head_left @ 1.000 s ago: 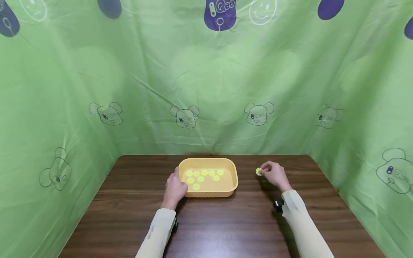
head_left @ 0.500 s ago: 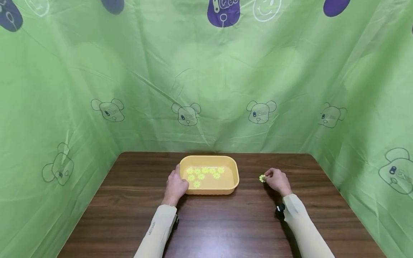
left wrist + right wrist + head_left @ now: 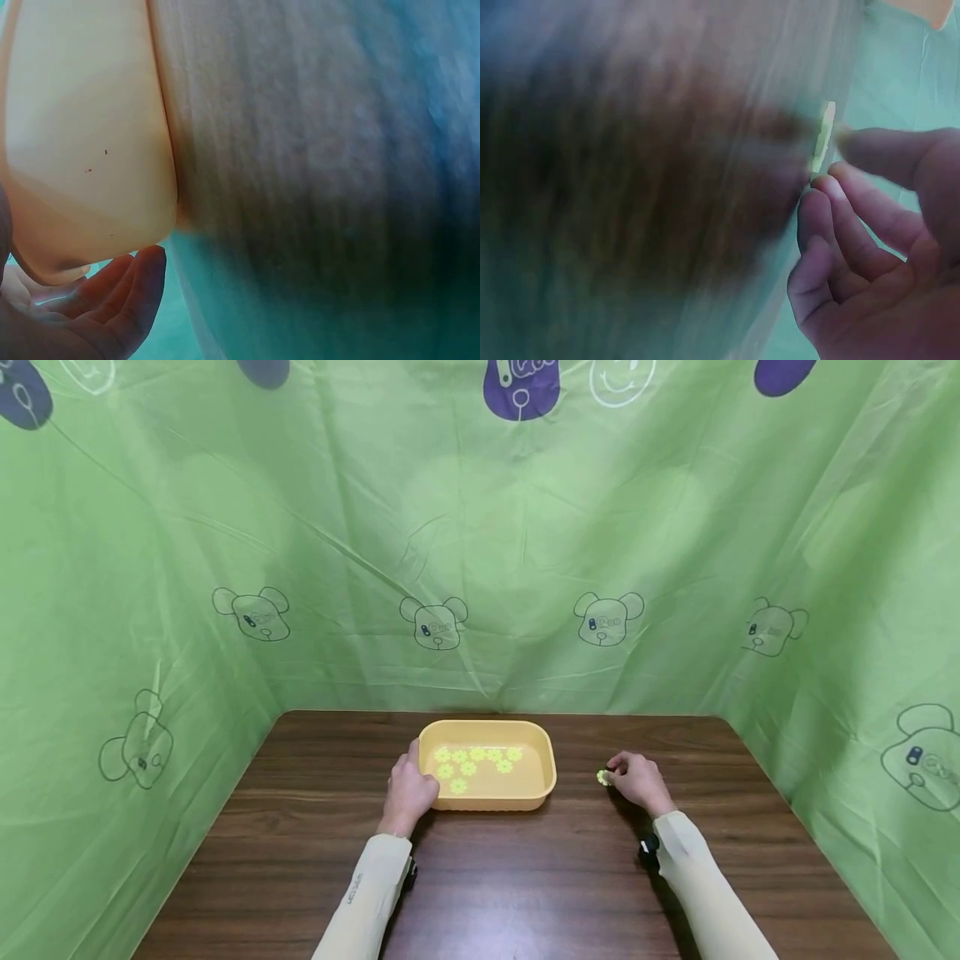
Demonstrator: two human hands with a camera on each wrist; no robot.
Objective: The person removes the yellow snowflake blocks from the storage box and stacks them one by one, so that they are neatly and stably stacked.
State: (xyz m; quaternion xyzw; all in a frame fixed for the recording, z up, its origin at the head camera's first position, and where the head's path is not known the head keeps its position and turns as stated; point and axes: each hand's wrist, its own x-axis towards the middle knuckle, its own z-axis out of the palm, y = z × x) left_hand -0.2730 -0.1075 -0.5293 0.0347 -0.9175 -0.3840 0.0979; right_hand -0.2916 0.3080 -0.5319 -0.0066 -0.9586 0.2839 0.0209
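Observation:
My left hand (image 3: 408,789) grips the left end of a yellow rectangular tub (image 3: 491,805), thumb at the near corner. In the left wrist view its fingers (image 3: 139,300) curl against the tub's wall. Several yellow-green flower-shaped discs (image 3: 458,786) lie flat inside the tub, mostly towards its left and back. To the right of the tub, low over the table, my right hand (image 3: 640,781) pinches one more flower-shaped disc (image 3: 603,777) between thumb and fingers. The right wrist view shows this disc (image 3: 823,139) edge-on at the fingertips.
Both hands work over a dark wood-grain table (image 3: 510,868). A green curtain (image 3: 525,668) printed with bear heads encloses the back and sides, hanging right behind the table's far edge. The tub stands near that edge.
My right hand has come a little nearer with the disc, then shifted slightly left. My left hand keeps its hold on the tub. The head view has tilted slightly down.

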